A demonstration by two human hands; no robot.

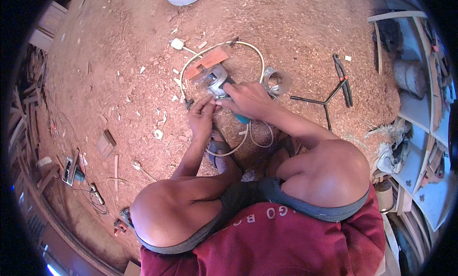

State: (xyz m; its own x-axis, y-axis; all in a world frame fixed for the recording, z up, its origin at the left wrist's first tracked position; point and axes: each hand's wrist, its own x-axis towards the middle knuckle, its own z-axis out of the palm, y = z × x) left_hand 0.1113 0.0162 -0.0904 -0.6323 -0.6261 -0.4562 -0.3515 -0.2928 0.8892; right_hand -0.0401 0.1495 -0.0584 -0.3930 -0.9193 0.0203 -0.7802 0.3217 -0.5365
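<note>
Between my feet I hold a corded power tool (218, 79) with a silver head, a dark grip and some teal on its body. My right hand (250, 99) is wrapped over its body from the right. From the left, my left hand (200, 116) has its fingertips pinched together at the tool's near edge; whatever they pinch is too small to make out. A reddish wood piece (214, 58) lies just beyond the tool's head. To the right of my right hand rests a round, clear and silver part (276, 81) with a hole. The tool's pale cord (261, 56) loops around the work.
A white plug (177, 43) lies at the far left of the loop. Pliers (340, 73) with red marks and a black Y-shaped wrench (326, 103) lie right. Other power tools (74, 173) sit left. Shelves (412, 109) line the right; shavings cover the floor.
</note>
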